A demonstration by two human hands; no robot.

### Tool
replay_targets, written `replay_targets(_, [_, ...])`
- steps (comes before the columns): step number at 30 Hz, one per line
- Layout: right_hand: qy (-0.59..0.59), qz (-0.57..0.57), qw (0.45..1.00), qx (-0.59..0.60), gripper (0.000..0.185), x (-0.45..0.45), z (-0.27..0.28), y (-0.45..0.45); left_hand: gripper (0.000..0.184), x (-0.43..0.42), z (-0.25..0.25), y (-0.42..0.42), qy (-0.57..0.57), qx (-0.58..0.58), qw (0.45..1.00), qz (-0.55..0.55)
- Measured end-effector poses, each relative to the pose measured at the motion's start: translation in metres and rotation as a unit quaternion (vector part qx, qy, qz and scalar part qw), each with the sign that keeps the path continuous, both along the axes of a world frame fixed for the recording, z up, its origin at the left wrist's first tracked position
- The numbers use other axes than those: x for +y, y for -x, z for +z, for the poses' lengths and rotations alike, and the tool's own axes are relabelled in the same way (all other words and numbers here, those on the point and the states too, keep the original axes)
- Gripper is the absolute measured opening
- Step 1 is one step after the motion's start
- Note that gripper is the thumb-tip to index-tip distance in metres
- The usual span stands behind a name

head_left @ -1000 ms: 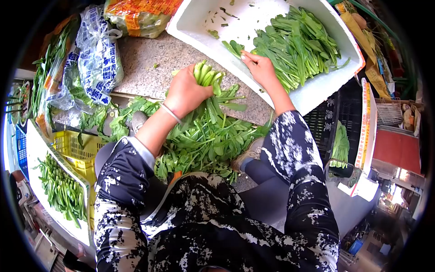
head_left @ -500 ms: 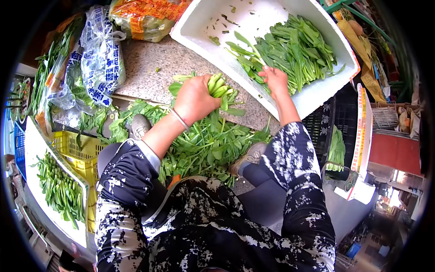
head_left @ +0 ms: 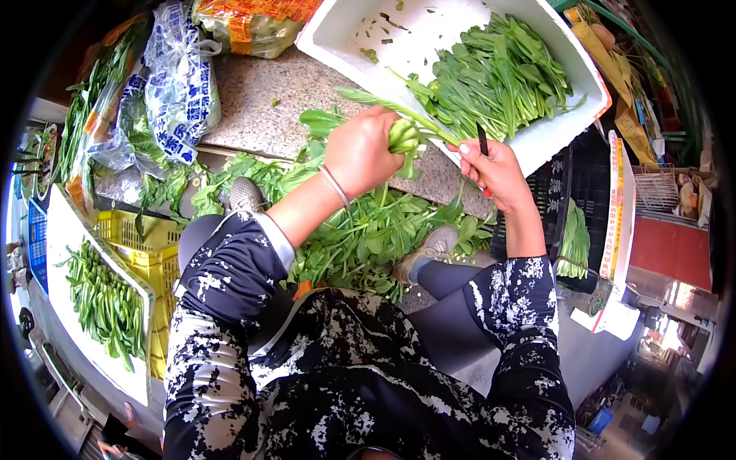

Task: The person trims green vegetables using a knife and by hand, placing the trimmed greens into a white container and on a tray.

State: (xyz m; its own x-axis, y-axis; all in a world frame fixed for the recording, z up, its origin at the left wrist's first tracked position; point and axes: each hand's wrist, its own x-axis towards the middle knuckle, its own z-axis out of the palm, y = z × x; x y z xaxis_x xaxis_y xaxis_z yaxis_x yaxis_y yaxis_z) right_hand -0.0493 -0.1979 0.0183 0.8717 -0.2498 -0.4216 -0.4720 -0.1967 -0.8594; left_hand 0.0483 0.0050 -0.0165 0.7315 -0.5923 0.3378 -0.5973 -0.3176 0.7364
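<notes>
The left hand (head_left: 362, 151) is curled tight around a bunch of greens (head_left: 405, 136). Its fingers go all the way round the stems, and the pale green ends poke out on the side near the other hand. The leaves hang out at the back of the fist and below it. A bracelet (head_left: 335, 186) sits on that wrist.

The right hand (head_left: 494, 172) is nearly closed too. Its thumb and a finger pinch the end of a long green stem (head_left: 429, 124), just beside the bunch. The stem slants up and away to a leafy tip in front of the left hand. A thin dark blade (head_left: 482, 139) sticks up from the right hand, and a bit of red shows under its fingers.

Both hands are close together, over the edge of a stone slab (head_left: 264, 96). Past the right hand is a tilted white box (head_left: 345, 42) with a heap of cut greens (head_left: 502, 77) lying in it. Below the hands, a big messy pile of leaves (head_left: 368, 241) lies on the ground between two shoes (head_left: 429, 249).
</notes>
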Motion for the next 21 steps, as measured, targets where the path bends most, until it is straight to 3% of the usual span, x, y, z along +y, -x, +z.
replay_targets(4, [-0.028, -0.060, 0.997, -0.033, 0.030, 0.008, 0.003, 0.002, 0.026, 0.001, -0.009, -0.004, -0.036, 0.138, 0.989, -0.033])
replay_targets(6, [-0.066, -0.106, 0.991, -0.040, 0.036, 0.014, 0.000, 0.002, 0.019, -0.003, -0.012, -0.006, 0.075, 0.346, 0.932, -0.073])
replay_targets(7, [-0.165, -0.119, 0.974, -0.102, 0.039, 0.018, 0.000, 0.003, 0.020, -0.002, -0.006, -0.005, 0.111, 0.417, 0.899, -0.069])
replay_targets(8, [-0.262, -0.129, 0.943, -0.162, 0.044, 0.024, 0.001, 0.004, 0.020, -0.002, -0.003, -0.005, 0.111, 0.417, 0.899, -0.069])
replay_targets(10, [-0.272, -0.110, 0.941, -0.171, 0.048, 0.034, -0.001, 0.004, 0.021, -0.001, -0.001, -0.006, 0.166, 0.513, 0.841, -0.042])
replay_targets(12, [-0.178, -0.067, 0.970, -0.149, 0.047, 0.041, -0.012, 0.005, 0.021, -0.001, -0.004, -0.005, 0.173, 0.522, 0.834, -0.046])
replay_targets(16, [-0.128, -0.044, 0.985, -0.106, 0.027, 0.048, -0.024, 0.000, 0.020, 0.000, -0.014, -0.005, 0.073, 0.422, 0.895, -0.122])
replay_targets(18, [-0.167, -0.089, 0.980, -0.067, 0.018, 0.048, -0.027, 0.000, 0.022, -0.003, -0.023, -0.004, 0.031, 0.278, 0.952, -0.123])
replay_targets(21, [-0.248, -0.085, 0.964, -0.044, 0.019, 0.046, -0.027, 0.002, 0.021, -0.001, -0.023, 0.000, 0.061, 0.320, 0.932, -0.162])
